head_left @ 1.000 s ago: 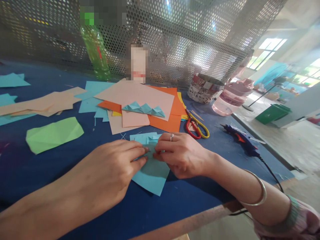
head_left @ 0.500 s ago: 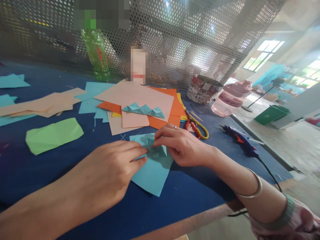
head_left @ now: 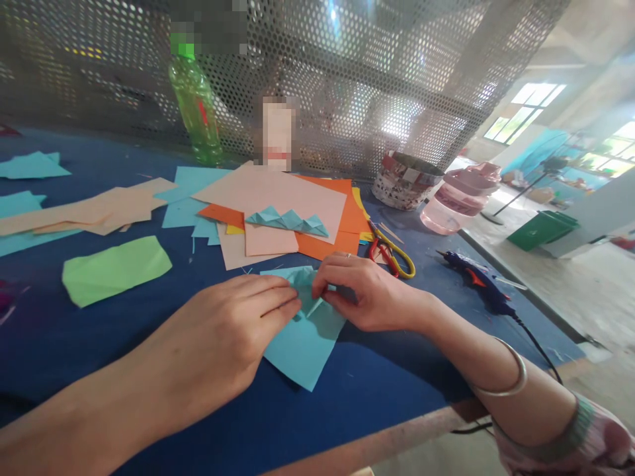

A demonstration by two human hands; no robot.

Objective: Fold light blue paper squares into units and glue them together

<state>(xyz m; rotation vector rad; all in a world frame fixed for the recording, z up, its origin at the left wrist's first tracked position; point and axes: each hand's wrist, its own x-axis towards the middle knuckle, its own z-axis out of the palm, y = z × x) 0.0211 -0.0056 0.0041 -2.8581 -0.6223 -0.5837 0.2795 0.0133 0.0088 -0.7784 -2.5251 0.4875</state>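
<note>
Over a light blue paper sheet (head_left: 303, 354), both hands work on a small piece of folded blue paper (head_left: 314, 307). My right hand (head_left: 360, 291) pinches its right side between thumb and fingers. My left hand (head_left: 243, 324) is closed at its left side, fingers pressed together; the thumb is hidden. The folds are mostly covered by the fingers. Just beyond, a blue paper strip with several folded peaks (head_left: 288, 222) rests on a pink sheet (head_left: 278, 192).
Scissors (head_left: 391, 251) with red and yellow handles lie right of the paper pile. Farther right are a glue gun (head_left: 479, 281), a pink water jug (head_left: 459, 198) and a paper-covered pot (head_left: 407, 182). Green paper (head_left: 118, 270) lies left; a green bottle (head_left: 197, 109) stands behind.
My right fingers have turned the folded paper, so its upright flap now shows as a thin edge. My left hand has shifted slightly right. The view has moved a little.
</note>
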